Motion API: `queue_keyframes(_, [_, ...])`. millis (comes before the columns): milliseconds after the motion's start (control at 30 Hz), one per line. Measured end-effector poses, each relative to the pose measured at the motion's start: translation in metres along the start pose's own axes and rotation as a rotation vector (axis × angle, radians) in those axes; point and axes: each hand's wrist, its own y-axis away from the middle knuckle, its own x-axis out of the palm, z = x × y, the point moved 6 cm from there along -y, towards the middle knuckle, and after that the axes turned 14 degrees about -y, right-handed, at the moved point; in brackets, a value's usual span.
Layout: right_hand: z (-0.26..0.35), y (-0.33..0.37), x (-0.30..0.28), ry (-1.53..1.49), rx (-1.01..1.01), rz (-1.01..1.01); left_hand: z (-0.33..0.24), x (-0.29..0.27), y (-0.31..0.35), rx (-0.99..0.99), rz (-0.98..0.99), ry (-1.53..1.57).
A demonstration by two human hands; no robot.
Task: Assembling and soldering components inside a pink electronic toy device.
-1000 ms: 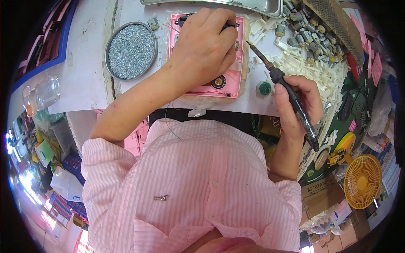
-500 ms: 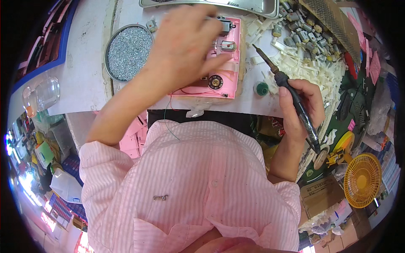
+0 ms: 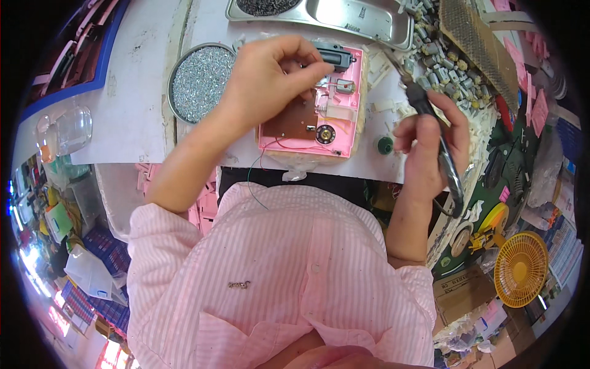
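Note:
A pink plastic casing point(image 3: 345, 147) lies open on the table, holding a brown circuit board point(image 3: 286, 126), a round black part with a metallic centre point(image 3: 326, 134), a small metal motor point(image 3: 345, 86) and a dark grey box-shaped part point(image 3: 335, 58). Above the casing's left side is my left hand point(image 3: 261, 77), thumb and fingers pinched together; what they hold, if anything, cannot be made out. My right hand point(image 3: 439, 147) grips a soldering iron point(image 3: 420, 98) by its black handle, tip pointing away and clear of the casing. Red and green wires point(image 3: 250, 175) hang over the casing's near edge.
A round dish point(image 3: 171, 92) of small silver screws stands left of the casing. Behind is a metal tray point(image 3: 326, 24) with dark screws. Motors point(image 3: 439, 58) and white plastic pieces pile up at right. A small green container point(image 3: 384, 145) sits beside my right hand.
My left hand has drawn back leftward over the casing, uncovering the brown board and more of the grey part. The soldering iron has swung more upright, its tip farther away. The whole view has shifted slightly.

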Motion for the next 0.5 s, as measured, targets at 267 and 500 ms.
queue_keyframes(267, [-0.033,-0.032,0.056,0.113,-0.015,0.192,0.007,0.004,0.009,0.021,-0.038,0.071])
queue_keyframes(500, [-0.042,-0.040,0.070,0.064,0.038,0.217,0.010,-0.001,0.008,0.026,-0.024,0.152])
